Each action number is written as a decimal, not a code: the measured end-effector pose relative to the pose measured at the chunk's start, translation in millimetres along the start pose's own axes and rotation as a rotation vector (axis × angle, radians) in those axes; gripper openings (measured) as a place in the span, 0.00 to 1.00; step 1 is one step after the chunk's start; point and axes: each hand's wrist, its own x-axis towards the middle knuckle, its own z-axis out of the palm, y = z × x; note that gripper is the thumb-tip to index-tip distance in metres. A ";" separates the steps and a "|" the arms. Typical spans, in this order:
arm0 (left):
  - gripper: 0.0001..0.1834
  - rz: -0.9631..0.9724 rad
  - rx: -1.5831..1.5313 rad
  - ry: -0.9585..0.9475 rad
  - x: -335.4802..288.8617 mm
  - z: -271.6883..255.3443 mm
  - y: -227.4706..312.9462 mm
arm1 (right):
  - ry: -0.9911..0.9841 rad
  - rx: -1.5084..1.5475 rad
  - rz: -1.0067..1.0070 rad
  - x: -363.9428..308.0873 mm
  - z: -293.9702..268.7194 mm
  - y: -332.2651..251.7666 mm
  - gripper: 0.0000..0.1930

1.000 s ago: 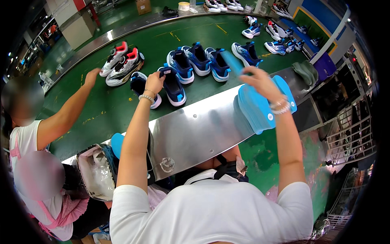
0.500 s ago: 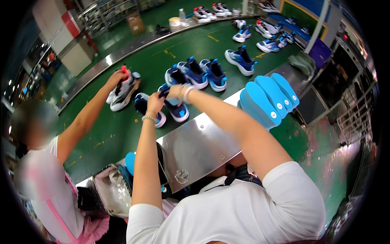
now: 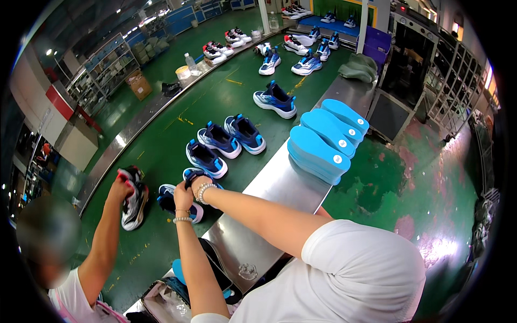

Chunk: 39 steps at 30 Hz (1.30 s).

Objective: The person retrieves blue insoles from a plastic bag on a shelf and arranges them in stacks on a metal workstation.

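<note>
Fingers of the left hand point(image 3: 183, 197) grip a navy shoe point(image 3: 191, 172) by its upper edge, left of centre, seemingly steadying it; the right hand point(image 3: 200, 184) overlaps it, fingers hidden, grip unclear. Blue insoles point(image 3: 313, 148), centre right, lie stacked, likely for reach.

A shoe-factory workshop: navy-and-blue sneakers point(image 3: 219, 142) line a long green bench point(image 3: 229, 102), with stacked bright-blue foam insoles point(image 3: 319, 148), a grey metal-barred rack point(image 3: 454, 83) and scuffed green-painted floor point(image 3: 371, 191) nearby.

On my feed I count 4 white dots point(image 3: 337, 159) on the blue insoles point(image 3: 318, 144), 3 navy shoes point(image 3: 221, 144) abreast left of them, 1 cardboard box point(image 3: 139, 85) farther left.
</note>
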 end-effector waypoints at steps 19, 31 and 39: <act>0.12 -0.075 0.479 -0.191 3.8 16.1 88.8 | 0.127 0.255 -0.315 -121.2 -19.1 97.3 0.15; 0.18 0.078 0.902 -0.611 16.5 92.1 -95.2 | 0.275 0.237 -0.398 -145.8 -4.0 72.5 0.12; 0.09 0.022 0.606 -0.957 21.6 32.2 -51.1 | 0.300 0.223 -0.382 -127.4 13.5 93.3 0.07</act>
